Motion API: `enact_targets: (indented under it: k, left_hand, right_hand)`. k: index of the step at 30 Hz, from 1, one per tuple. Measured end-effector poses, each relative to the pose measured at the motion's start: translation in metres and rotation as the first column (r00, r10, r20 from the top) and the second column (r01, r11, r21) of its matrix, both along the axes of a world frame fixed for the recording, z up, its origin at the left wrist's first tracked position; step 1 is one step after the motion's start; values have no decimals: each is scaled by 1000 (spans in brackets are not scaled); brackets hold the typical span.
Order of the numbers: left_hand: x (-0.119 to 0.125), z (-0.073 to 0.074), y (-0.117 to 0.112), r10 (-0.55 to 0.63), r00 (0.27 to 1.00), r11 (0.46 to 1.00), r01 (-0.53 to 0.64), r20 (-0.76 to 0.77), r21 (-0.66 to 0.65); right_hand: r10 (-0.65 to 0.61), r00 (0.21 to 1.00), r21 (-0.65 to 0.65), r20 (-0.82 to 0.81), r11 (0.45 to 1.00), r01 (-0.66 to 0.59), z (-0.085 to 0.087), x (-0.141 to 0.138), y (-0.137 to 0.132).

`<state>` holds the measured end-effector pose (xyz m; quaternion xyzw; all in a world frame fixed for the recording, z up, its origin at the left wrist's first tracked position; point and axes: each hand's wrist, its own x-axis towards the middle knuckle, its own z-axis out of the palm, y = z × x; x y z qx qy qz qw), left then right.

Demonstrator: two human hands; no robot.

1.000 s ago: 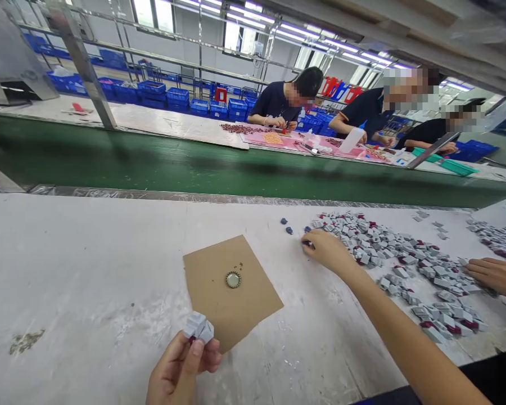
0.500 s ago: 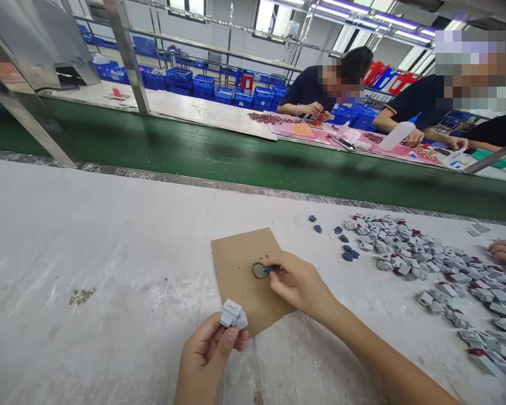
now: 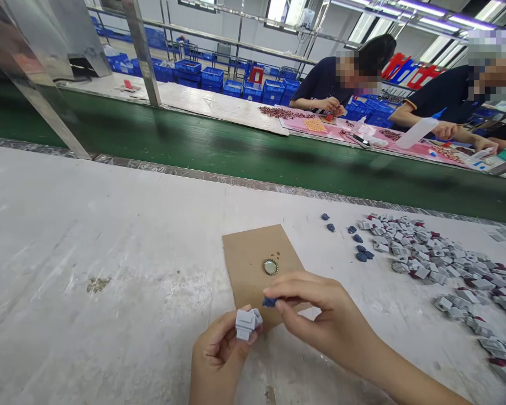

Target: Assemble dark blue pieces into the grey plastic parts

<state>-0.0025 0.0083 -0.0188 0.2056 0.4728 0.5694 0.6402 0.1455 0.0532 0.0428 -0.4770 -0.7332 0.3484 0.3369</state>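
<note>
Left hand (image 3: pixel 218 360): rises from the near edge of the tabletop (image 3: pixel 88 236), its fingers (image 3: pixel 219 336) pinched around a grey plastic part (image 3: pixel 247 323) held upright at their tips.
Right hand (image 3: pixel 320 318): reaches in from the near right corner with the wrist bent leftward, thumb and forefinger clenched on a small blue piece (image 3: pixel 270 302).
Blue piece: just beside the grey plastic part, above and to its right; whether they touch cannot be told.
Cardboard sheet (image 3: pixel 253 253): lies flat under both hands and carries a bottle cap (image 3: pixel 270 266).
Right edge: a pile of grey parts (image 3: pixel 438 264), with loose blue pieces (image 3: pixel 361 254) beside it.
Far edge: a green conveyor belt (image 3: pixel 236 157).
</note>
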Motion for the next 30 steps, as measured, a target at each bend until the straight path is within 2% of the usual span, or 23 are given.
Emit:
enact_targets:
  k: [5, 11, 17, 22, 27, 30]
  left_hand:
    - [-3, -3, -1, -39, 999, 999, 39, -12, 36]
    - [-4, -3, -1, -29, 999, 999, 31, -43, 25]
    - [-7, -9, -5, -65, 976, 991, 87, -208, 102]
    - [-9, -12, -8, -56, 953, 989, 93, -299, 112]
    - [-8, -6, -7, -67, 964, 987, 102, -257, 127]
    - [-6, 0, -4, -80, 979, 989, 101, -185, 106]
  right_hand:
    - [103, 991, -20, -86, 994, -105, 3, -9, -7]
    - [131, 986, -54, -103, 989, -137, 3, -8, -7]
    - [167, 982, -175, -90, 968, -180, 1, 0, -8]
    - [148, 979, -180, -139, 969, -172, -3, -1, -13]
    - [152, 969, -207, -195, 959, -192, -8, -3, -16]
    - [120, 954, -272, -274, 942, -197, -9, -1, -12]
